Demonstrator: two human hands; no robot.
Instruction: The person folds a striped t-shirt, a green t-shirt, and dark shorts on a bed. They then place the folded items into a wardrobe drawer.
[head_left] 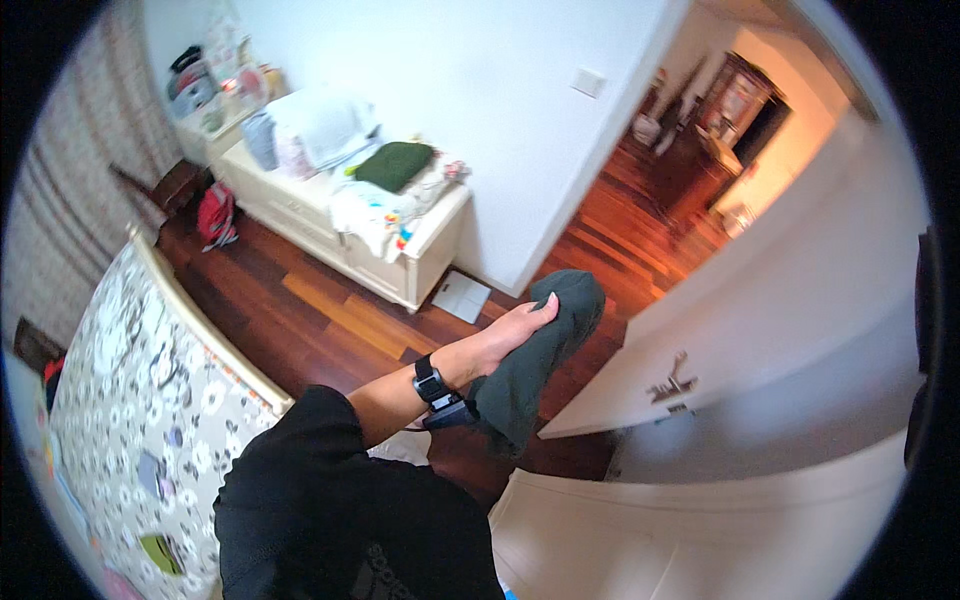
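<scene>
My left hand point(515, 332), with a black watch point(430, 383) on its wrist, reaches out in front of me. It is closed on a dark green cloth point(545, 355), with the thumb pressed flat on top. The cloth looks bunched or folded and hangs down below the hand; I cannot make out which garment it is. A second dark strapped device point(452, 414) shows just under the wrist, partly behind the cloth. My right hand does not show; the cloth and my black sleeve point(300, 450) cover that area.
A bed point(110, 400) with flowered bedding lies at left. A low cream cabinet point(310, 235) bears folded clothes and a green cloth point(393, 166). Beside it on the wooden floor sit a white flat scale point(461, 296) and a red bag point(217, 213). An open white door point(740, 300) stands right.
</scene>
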